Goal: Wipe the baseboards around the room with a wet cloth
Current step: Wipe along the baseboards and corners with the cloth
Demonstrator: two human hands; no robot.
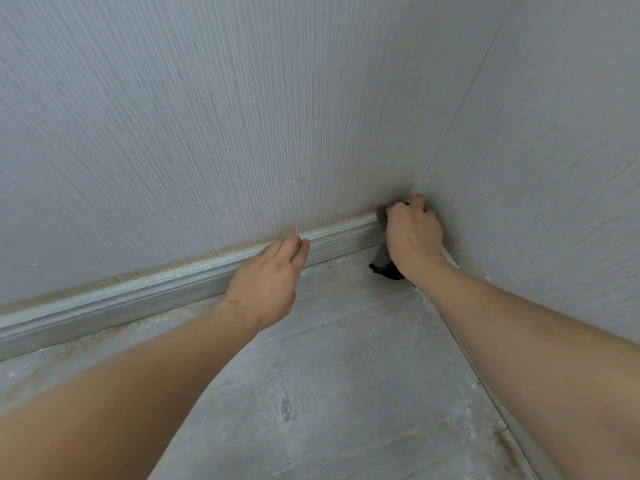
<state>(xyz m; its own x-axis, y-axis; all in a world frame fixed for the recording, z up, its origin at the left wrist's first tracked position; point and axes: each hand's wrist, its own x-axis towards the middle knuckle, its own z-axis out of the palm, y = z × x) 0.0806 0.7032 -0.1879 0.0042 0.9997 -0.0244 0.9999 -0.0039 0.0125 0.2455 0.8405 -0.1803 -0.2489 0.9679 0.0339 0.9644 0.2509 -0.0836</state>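
A pale grey baseboard point(145, 289) runs along the foot of the left wall into the room's corner. My right hand point(414, 237) grips a dark cloth point(384, 266) and holds it against the baseboard right in the corner; most of the cloth is hidden under the hand, and a dark end hangs to the floor. My left hand point(268, 282) rests with straight fingers on the top edge of the baseboard, a little left of the corner. A second baseboard point(512, 434) follows the right wall, mostly hidden behind my right forearm.
Two walls with striped pale wallpaper point(242, 116) meet at the corner. A yellowish stain line lies just above the left baseboard. The grey wood-look floor point(329, 375) carries dust and white crumbs along its edges.
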